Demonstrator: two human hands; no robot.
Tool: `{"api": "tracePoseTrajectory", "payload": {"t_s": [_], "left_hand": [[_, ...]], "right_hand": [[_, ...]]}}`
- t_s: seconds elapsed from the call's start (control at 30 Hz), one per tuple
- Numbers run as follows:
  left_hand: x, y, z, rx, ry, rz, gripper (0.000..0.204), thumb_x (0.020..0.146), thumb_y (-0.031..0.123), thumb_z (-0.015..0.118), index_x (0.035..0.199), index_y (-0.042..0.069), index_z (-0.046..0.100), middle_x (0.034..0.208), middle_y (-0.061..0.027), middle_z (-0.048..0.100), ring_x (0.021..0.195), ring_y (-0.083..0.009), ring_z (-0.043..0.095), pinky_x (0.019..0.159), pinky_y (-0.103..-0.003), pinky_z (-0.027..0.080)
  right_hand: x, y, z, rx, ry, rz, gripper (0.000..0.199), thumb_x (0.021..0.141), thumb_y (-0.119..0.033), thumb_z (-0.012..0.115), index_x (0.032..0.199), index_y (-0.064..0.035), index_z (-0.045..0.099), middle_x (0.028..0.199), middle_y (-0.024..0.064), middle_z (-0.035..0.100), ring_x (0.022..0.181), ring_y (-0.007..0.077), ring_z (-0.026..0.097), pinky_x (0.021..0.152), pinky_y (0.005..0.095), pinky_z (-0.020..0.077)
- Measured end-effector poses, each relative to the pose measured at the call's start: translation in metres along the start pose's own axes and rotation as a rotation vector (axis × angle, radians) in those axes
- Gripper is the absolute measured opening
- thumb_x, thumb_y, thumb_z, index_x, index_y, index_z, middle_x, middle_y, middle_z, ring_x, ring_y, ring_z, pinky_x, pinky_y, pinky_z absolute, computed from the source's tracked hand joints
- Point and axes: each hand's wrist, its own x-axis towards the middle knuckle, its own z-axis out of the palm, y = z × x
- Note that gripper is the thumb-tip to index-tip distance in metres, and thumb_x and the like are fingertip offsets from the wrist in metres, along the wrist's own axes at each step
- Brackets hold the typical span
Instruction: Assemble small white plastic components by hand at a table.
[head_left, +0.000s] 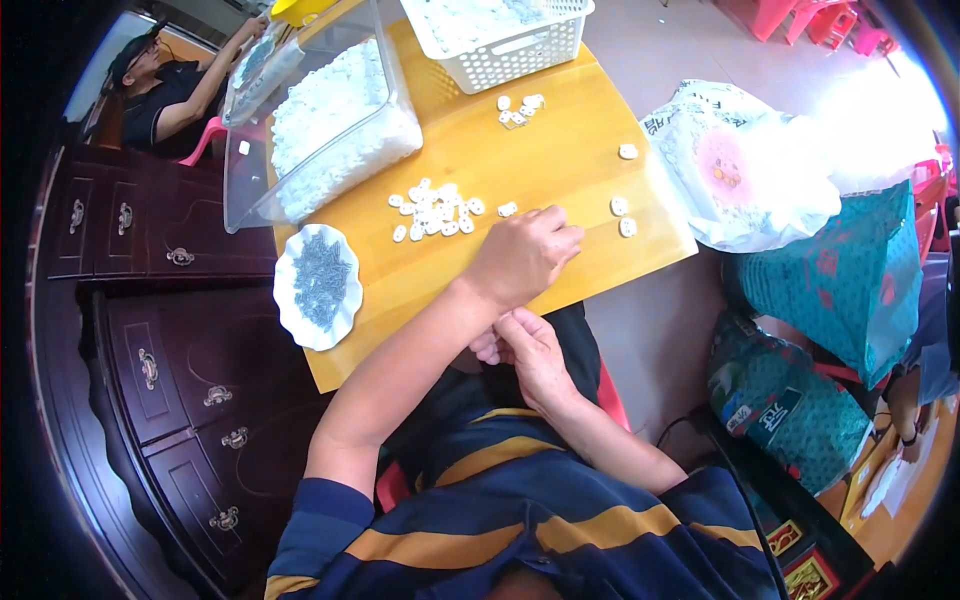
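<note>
Wooden table [560, 170] (left hand [522, 255] atop)

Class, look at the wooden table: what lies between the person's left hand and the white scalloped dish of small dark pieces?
In the head view, only bare tabletop lies between the left hand and the white dish.

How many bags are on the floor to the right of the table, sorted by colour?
White bag: 1
Teal bags: 2
Total: 3
</note>
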Motion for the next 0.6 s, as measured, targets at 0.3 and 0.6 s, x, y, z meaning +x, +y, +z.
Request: {"api": "tracePoseTrajectory", "payload": {"t_s": [0.3, 0.6], "left_hand": [[-0.085, -0.015, -0.049, 0.074, 0.055, -0.363, 0.015, 0.083, 0.014, 0.072, 0.098, 0.01, 0.07, 0.081, -0.0067, 0.063, 0.071, -0.0267, 0.067, 0.061, -0.038, 0.054], [-0.046, -0.019, -0.046, 0.183, 0.196, -0.334, 0.023, 0.084, 0.016, 0.072, 0.105, 0.009, 0.068, 0.085, -0.0064, 0.061, 0.076, -0.0263, 0.067, 0.064, -0.038, 0.055]], "right_hand": [[-0.001, -0.005, 0.002, -0.012, -0.02, 0.012, 0.022, 0.104, -0.023, 0.052, 0.095, -0.0064, 0.063, 0.084, 0.0064, 0.071, 0.072, 0.0106, 0.064, 0.069, 0.0234, 0.0508], [-0.001, -0.006, 0.003, -0.046, -0.026, -0.01, 0.021, 0.103, -0.022, 0.052, 0.096, -0.0057, 0.062, 0.086, 0.0073, 0.07, 0.073, 0.0116, 0.064, 0.07, 0.025, 0.0511]]}}
